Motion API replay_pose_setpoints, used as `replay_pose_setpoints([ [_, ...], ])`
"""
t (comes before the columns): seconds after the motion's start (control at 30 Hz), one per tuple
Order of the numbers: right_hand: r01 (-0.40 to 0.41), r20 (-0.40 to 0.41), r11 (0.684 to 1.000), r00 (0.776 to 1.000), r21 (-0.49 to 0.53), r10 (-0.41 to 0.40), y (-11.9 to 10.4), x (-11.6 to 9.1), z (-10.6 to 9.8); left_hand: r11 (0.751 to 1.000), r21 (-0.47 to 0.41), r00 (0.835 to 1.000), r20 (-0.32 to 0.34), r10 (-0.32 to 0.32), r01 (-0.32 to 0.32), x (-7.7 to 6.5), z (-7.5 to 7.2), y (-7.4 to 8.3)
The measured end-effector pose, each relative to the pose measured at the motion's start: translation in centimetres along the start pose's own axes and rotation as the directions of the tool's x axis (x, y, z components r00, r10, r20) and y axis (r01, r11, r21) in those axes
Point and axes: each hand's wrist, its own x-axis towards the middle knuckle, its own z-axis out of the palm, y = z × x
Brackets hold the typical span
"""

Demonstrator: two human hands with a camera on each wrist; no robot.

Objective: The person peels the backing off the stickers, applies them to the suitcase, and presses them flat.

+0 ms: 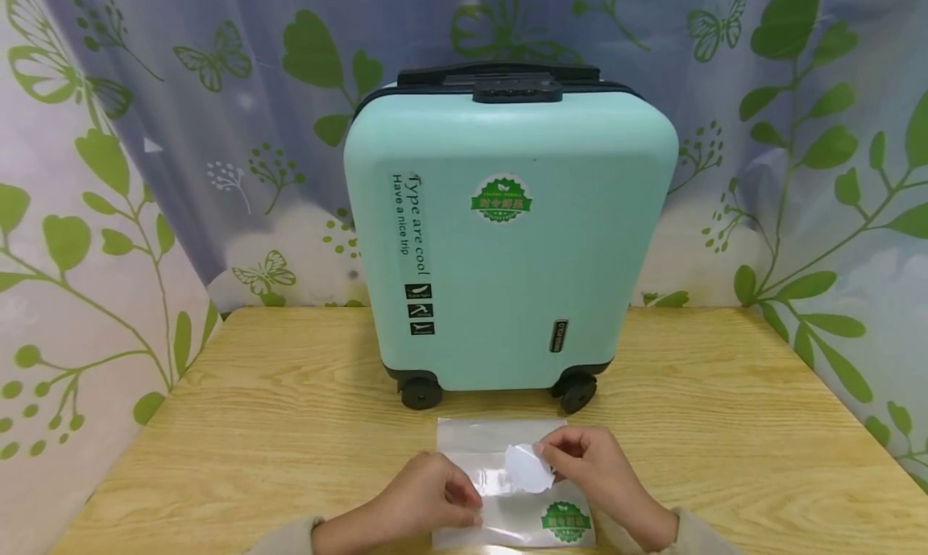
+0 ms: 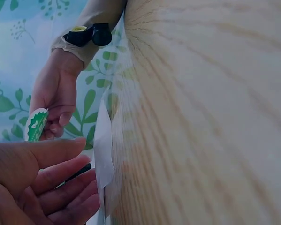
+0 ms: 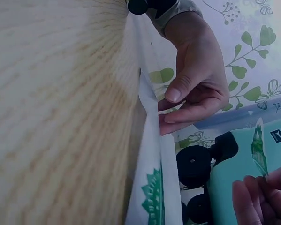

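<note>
In the head view, my right hand [image 1: 598, 468] pinches a peeled round sticker [image 1: 528, 468] by its edge, its white back facing up. Its green printed face shows in the left wrist view, where the sticker [image 2: 36, 124] is held above the table. My left hand [image 1: 428, 497] is by the left part of a glossy backing sheet [image 1: 474, 436], fingers loosely bent and the thumb apart from them. Another green sticker [image 1: 565, 522] lies on the sheet's lower right. Behind stands a mint suitcase [image 1: 500, 297], with a matching green sticker [image 1: 502, 199] on its upper front.
The suitcase stands upright on black wheels [image 1: 421, 393] on a wood-grain table [image 1: 725, 426]. Black lettering [image 1: 409, 225] and small icons run down its left side. A leaf-patterned curtain [image 1: 290, 136] hangs behind the table and along its sides.
</note>
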Motion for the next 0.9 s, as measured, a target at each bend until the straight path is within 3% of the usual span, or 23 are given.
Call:
replay_pose_setpoints([
  [0.23, 0.086, -0.108, 0.993, 0.990, -0.077, -0.094, -1.1, 0.2, -0.2, 1.000, -0.024, 0.999, 0.039, 0.001, 0.000, 0.0, -0.1, 0.0],
  [0.43, 0.194, -0.192, 0.976, 0.959, -0.100, -0.210, -1.9, 0.4, -0.5, 0.992, -0.123, 0.997, 0.080, -0.009, 0.019, 0.2, -0.5, 0.3],
  [0.57, 0.270, -0.210, 0.957, 0.935, -0.110, -0.288, -2.1, 0.7, -0.8, 0.988, -0.157, 0.997, 0.076, -0.002, 0.014, 0.4, -1.0, 0.6],
  [0.9, 0.335, -0.256, 0.932, 0.897, -0.140, -0.360, -3.1, 1.2, -2.1, 0.970, -0.241, 0.998, 0.037, 0.043, -0.032, 1.3, -1.8, 2.1],
])
